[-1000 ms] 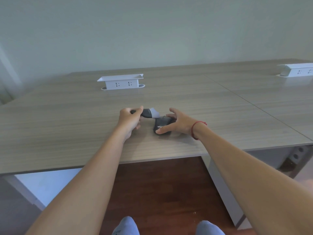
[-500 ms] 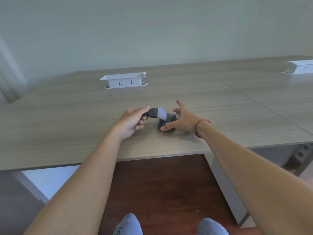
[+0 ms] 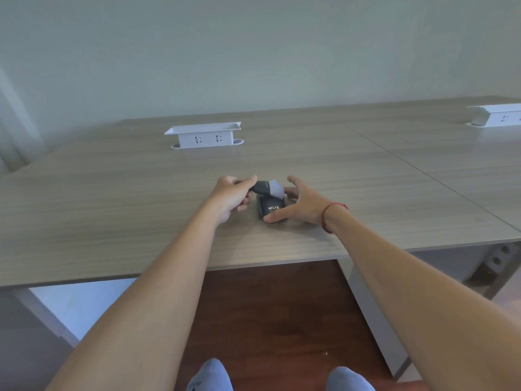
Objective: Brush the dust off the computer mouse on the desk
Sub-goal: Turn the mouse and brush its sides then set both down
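A black computer mouse (image 3: 269,208) with white lettering lies on the wood-grain desk (image 3: 127,210), near its front edge. My right hand (image 3: 303,204) steadies it, thumb at the near end and fingers spread along its right side and far end. My left hand (image 3: 232,197) sits just left of the mouse and grips the dark handle of a small brush (image 3: 267,188). The brush's pale bristles rest on the far end of the mouse. A red string is tied round my right wrist.
A white socket box (image 3: 203,135) stands at the back of the desk, another (image 3: 497,115) at the far right on the adjoining desk. A seam runs between the two desks. Below the front edge are a dark wood floor and my socked feet.
The brush has swept across the top of the mouse, ending at its far end. My right hand shifted its hold slightly while the mouse stayed in place. The camera tilted a little.
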The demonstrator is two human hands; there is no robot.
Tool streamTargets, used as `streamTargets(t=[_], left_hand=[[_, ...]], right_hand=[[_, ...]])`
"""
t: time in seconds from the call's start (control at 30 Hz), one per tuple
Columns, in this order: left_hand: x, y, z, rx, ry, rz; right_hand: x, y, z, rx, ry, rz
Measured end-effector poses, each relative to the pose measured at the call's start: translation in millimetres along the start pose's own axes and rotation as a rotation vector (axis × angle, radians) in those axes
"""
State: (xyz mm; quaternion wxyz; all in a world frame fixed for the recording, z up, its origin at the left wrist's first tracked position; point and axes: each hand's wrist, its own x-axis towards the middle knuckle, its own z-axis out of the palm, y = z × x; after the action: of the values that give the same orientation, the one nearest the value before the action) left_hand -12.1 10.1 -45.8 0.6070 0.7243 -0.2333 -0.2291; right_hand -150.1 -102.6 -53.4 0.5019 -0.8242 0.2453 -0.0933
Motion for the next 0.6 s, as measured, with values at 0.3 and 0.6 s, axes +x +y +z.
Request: streamTargets(t=[0.3, 0.6], left_hand=[[4.9, 1.2, 3.6, 0.063, 0.092, 0.057], [-2.6, 8.5, 12.0, 0.201, -0.014, 0.125]], right_hand=[[2.7, 1.9, -0.5, 0.022, -0.030, 0.004], [0.7, 2.1, -1.2, 0.002, -0.005, 0.009]])
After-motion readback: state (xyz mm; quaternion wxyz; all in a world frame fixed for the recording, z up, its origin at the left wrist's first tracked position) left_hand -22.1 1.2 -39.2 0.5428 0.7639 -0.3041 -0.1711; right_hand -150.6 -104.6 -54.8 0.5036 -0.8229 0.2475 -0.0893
